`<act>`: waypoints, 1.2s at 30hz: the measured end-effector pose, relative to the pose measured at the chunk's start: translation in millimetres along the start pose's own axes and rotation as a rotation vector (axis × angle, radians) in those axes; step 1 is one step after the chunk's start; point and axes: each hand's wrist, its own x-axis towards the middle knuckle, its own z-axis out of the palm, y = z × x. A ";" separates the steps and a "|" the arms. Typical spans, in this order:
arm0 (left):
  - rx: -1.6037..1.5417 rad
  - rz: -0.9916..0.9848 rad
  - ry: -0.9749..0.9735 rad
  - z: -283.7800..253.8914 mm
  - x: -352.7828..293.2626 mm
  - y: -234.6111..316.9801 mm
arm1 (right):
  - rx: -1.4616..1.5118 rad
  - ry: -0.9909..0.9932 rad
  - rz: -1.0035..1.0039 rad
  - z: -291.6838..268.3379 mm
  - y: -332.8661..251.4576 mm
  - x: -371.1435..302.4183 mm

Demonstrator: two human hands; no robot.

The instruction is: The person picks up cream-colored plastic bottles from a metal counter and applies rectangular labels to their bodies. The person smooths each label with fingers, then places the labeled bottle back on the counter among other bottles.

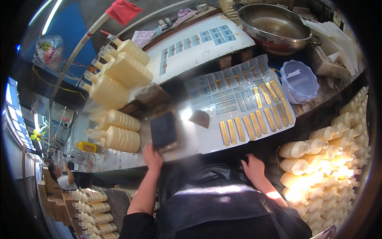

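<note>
My left hand (pixel 152 158) is at the table's front edge, against the lower left corner of a dark square pad (pixel 163 129). Its fingers are curled, and what they hold, if anything, is hidden. Over the dark apron, just off the table edge, my right hand (pixel 254 167) has thumb and forefinger apart with nothing seen between them. Between and beyond the hands lies a glossy sheet (pixel 213 141) bearing rows of gold label strips (pixel 250 126) and blue-grey printed labels (pixel 218 102). A brown half-round piece (pixel 200 118) rests on its left part.
Cream ribbed bottles (pixel 122 139) lie at the left, near a yellow bottle (pixel 86 146); many more (pixel 294 165) are stacked at right. A lavender basin (pixel 299 81) and wide metal pan (pixel 274 30) stand far right. Behind is a raised white board (pixel 187 53). Another person (pixel 65 179) is far left.
</note>
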 end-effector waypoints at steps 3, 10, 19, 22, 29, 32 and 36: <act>0.025 0.011 0.022 2.7 -1.6 -9.6 | 0.128 -0.379 0.051 -1.1 -8.7 22.7; -0.004 0.025 0.046 6.3 -0.4 -8.4 | 0.753 -0.265 0.097 48.2 1.3 51.9; -0.016 -0.039 -0.017 1.2 -1.0 1.7 | 0.973 0.501 0.429 -26.5 39.2 4.8; -0.047 -0.051 0.000 -7.7 -2.3 8.6 | 0.714 0.610 0.304 -33.5 66.7 -32.3; -0.204 -0.053 0.025 -16.9 2.4 12.7 | 0.025 0.550 0.181 -85.2 -75.8 -23.7; -0.286 -0.080 0.028 -20.6 6.5 11.0 | 0.065 0.394 -0.069 -89.1 -162.5 32.0; -0.417 -0.145 0.018 -23.8 7.3 4.5 | -0.194 0.216 -0.372 -54.0 -241.2 111.4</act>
